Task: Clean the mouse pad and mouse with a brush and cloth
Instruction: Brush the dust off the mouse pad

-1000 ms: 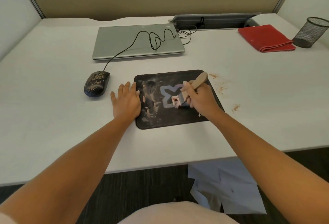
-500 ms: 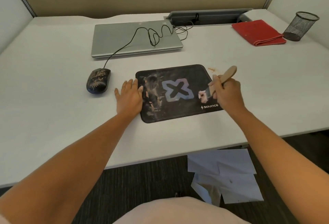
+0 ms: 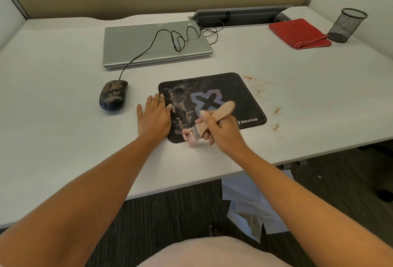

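A black mouse pad (image 3: 234,92) with a blue X logo lies on the white desk, its left part smeared with pale dust. My left hand (image 3: 153,116) rests flat on the pad's left edge, fingers apart. My right hand (image 3: 221,130) grips a wooden-handled brush (image 3: 221,111); its blurred bristles sit at the pad's near left edge. A black wired mouse (image 3: 113,95), speckled with crumbs, sits left of the pad. A folded red cloth (image 3: 299,33) lies at the back right.
A shut grey laptop (image 3: 148,41) lies behind the pad with the mouse cable looped over it. A black mesh pen cup (image 3: 346,25) stands at the far right. Brown crumbs (image 3: 259,90) dot the desk right of the pad. White papers (image 3: 251,205) lie on the floor.
My right hand has swept the brush from the pad's right side back to its near left edge. My left hand has stayed on the pad's left edge.
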Demonstrator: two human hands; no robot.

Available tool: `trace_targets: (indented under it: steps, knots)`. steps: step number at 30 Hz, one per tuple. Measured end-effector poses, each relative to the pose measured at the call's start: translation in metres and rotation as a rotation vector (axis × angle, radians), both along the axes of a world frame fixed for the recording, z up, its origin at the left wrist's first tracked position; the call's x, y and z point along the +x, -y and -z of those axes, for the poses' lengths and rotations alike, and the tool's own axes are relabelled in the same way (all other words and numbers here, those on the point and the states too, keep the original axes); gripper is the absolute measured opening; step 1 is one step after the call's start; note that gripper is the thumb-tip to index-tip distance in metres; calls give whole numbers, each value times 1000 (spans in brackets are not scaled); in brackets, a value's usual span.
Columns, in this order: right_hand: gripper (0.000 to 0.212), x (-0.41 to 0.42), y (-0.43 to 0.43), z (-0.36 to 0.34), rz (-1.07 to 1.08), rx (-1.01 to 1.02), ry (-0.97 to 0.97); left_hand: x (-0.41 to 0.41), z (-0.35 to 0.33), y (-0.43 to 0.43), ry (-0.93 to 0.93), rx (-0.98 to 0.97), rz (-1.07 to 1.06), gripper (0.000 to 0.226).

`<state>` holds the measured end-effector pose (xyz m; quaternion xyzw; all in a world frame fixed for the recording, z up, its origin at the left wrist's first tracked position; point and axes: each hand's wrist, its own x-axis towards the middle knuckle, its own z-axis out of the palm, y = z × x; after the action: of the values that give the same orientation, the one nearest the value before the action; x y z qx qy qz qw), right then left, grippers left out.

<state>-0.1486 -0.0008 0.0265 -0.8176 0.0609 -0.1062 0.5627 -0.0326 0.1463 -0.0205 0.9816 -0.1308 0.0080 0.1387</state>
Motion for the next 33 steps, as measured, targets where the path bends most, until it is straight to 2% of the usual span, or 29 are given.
trace_targets:
  steps: [3, 5, 7, 9, 13, 18, 22, 25, 28, 30, 33]
  knots:
    - [33, 6, 36, -8, 226, -14, 30, 0, 1, 0, -5, -6, -1, 52]
    - [36, 12, 62, -14, 389, -172, 59, 0, 1, -1, -5, -5, -3, 52]
    - [40, 19, 82, -17, 447, -371, 60, 1, 2, -1, -6, -4, -4, 52]
    - [41, 24, 89, -18, 366, -482, 41, 1, 2, 0, -4, 0, -7, 52]
    - [38, 29, 66, -8, 119, -545, 45, 2, 3, 0, 8, 12, -14, 51]
    - [40, 29, 21, -2, -95, -325, 53, 3, 3, 1, 5, 12, -13, 52]
    - [35, 28, 1, -5, -218, -245, -9, 3, 2, 0, 14, 21, -8, 51]
    - [33, 34, 24, -14, -12, -152, -4, 2, 2, 0, 4, 11, -1, 51]
    - [30, 41, 48, -16, 272, -287, 11, 2, 2, 0, 6, 7, -2, 51]
    - [33, 43, 53, -13, 285, -346, -37, 3, 2, 0, 10, 7, -5, 51]
    - [32, 38, 43, -9, 132, -270, -93, 3, 2, 0, 17, -1, -7, 50]
